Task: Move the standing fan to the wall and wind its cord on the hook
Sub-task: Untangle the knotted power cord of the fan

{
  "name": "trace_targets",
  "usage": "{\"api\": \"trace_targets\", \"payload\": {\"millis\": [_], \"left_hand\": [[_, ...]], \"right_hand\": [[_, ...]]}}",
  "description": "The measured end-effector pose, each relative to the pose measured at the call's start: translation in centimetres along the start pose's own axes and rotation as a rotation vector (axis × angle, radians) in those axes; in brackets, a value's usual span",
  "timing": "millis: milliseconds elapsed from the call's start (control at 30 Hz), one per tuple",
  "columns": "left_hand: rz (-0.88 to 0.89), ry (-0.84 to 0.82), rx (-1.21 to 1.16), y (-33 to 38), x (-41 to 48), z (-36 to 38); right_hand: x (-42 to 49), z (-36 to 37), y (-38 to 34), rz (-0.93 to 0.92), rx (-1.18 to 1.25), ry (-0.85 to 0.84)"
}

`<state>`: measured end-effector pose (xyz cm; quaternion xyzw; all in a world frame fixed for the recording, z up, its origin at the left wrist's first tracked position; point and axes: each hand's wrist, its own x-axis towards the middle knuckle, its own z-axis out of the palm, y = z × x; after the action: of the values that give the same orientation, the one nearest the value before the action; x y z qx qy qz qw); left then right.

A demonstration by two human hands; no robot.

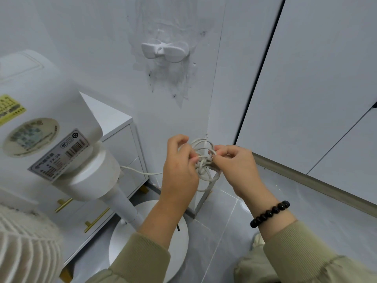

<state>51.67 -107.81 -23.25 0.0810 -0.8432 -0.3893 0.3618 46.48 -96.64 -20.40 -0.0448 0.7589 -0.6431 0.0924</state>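
Observation:
The white standing fan (61, 139) fills the left of the view, its motor housing close to me, its pole running down to a round white base (149, 242) on the floor by the wall. Its off-white cord (140, 172) leaves the motor neck and ends in a coiled bundle (203, 160). My left hand (179, 166) and my right hand (236, 166) both pinch this bundle in front of the wall corner. A white bow-shaped hook (165, 50) sticks to the wall well above the hands, with nothing on it.
A white drawer cabinet (120, 135) with gold handles stands behind the fan, against the wall. White cupboard doors (316, 88) fill the right. Grey floor tiles (285, 197) lie below them. A black bead bracelet (269, 214) circles my right wrist.

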Motion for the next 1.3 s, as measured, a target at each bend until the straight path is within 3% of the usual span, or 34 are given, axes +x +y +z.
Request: {"api": "trace_targets", "payload": {"millis": [133, 367, 467, 733, 900, 1000, 1100, 1167, 1233, 1300], "left_hand": [[-0.096, 0.057, -0.040, -0.3, 0.4, -0.1], [-0.216, 0.051, -0.103, -0.2, 0.2, 0.2], [-0.256, 0.102, -0.131, 0.0, 0.0, 0.2], [-0.463, 0.076, -0.424, -2.0, 0.7, 0.2], [-0.510, 0.108, -0.450, -2.2, 0.3, 0.4], [-0.543, 0.121, -0.490, -2.0, 0.5, 0.2], [-0.676, 0.155, -0.666, -1.5, 0.9, -0.3], [-0.739, 0.198, -0.851, -1.2, 1.4, -0.9], [-0.705, 0.198, -0.929, -1.2, 1.8, -1.7], [-0.636, 0.122, -0.956, -1.1, 2.1, -2.1]], "right_hand": [[0.0, 0.4, 0.3, 0.039, 0.086, -0.045], [0.1, 0.5, 0.5, 0.165, -0.009, 0.023], [0.2, 0.5, 0.6, 0.142, -0.142, 0.012], [0.1, 0.5, -0.1, 0.035, -0.097, 0.051], [0.3, 0.5, 0.3, 0.104, -0.270, -0.033], [0.7, 0.5, 0.2, 0.140, -0.155, -0.021], [0.9, -0.2, 0.0, 0.237, 0.020, -0.112], [1.0, -0.7, 0.4, 0.253, -0.054, -0.122], [1.1, -0.8, 0.8, 0.198, -0.118, -0.066], [1.3, -1.2, 0.7, 0.184, -0.024, -0.026]]}}
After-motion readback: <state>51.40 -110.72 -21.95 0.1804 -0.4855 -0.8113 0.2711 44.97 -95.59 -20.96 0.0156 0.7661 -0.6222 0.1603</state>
